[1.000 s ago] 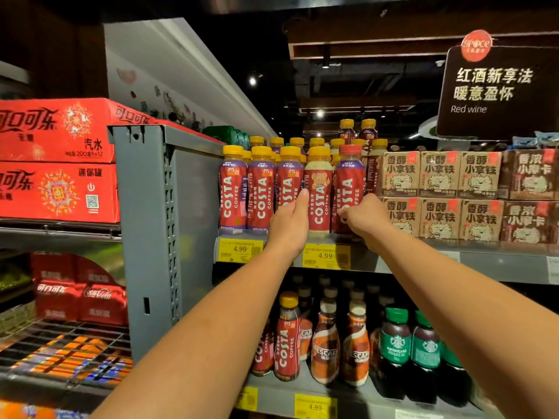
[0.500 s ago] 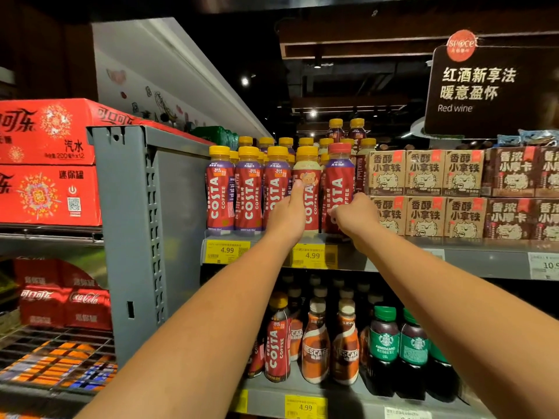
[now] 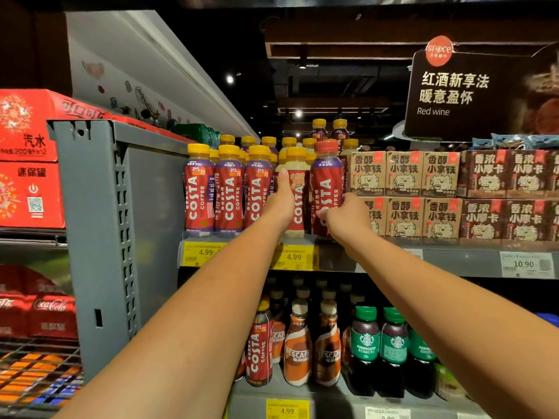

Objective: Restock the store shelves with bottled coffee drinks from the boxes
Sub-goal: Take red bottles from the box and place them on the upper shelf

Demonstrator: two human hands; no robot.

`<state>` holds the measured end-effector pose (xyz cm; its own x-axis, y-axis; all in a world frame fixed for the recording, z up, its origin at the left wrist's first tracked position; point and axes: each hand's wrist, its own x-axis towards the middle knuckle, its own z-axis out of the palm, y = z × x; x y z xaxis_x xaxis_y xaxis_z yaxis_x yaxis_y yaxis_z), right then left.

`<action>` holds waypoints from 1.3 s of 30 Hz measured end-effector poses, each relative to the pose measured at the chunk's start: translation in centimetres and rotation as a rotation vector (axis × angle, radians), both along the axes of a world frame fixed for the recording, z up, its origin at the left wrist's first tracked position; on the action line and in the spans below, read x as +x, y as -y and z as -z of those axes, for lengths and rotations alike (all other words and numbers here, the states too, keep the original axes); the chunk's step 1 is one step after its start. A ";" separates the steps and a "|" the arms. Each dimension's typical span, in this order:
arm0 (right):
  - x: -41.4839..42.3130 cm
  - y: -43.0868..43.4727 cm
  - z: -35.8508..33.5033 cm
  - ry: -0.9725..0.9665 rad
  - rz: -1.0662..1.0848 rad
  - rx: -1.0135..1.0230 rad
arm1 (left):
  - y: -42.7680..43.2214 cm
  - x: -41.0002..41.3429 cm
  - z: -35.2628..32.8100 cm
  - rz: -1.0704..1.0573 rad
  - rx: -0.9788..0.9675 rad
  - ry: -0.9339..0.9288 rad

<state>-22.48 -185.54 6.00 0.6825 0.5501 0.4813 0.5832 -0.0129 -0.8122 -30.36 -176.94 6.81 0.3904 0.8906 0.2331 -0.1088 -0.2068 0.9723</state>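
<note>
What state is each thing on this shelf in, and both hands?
left hand, fingers straight, resting against the cream-label bottle.
right hand, fingers curled round the red-capped bottle.
cream-label bottle, upright, capped, at the front of the shelf.
red-capped bottle, upright, capped, beside it.
latte cartons, closed, stacked two high.

You are facing plastic bottles (image 3: 228, 192) that are gleaming in glossy, smooth printed sleeves (image 3: 257, 198). The grey metal shelf (image 3: 453, 258) is looking matt, its paper price tags (image 3: 205, 252) smooth, and the cardboard cartons (image 3: 405, 173) are showing a dull finish.
</note>
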 end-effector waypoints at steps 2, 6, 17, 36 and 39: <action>0.1 0.2 0.1 0.016 0.003 0.002 | -0.2 0.4 -0.1 0.014 -0.032 0.005; 0.3 0.3 0.3 0.023 -0.009 0.010 | 1.5 -0.5 -0.9 0.060 -0.052 0.004; 0.2 1.2 0.2 0.017 -0.032 0.027 | 1.6 -0.1 -1.0 0.240 -0.073 -0.027; -3.7 0.4 -1.6 -0.005 -0.102 0.117 | -0.4 -7.0 -0.3 0.046 0.053 -0.067; -4.7 -0.7 -1.2 -0.030 -0.144 0.115 | -0.4 -7.8 -0.2 0.045 0.049 -0.054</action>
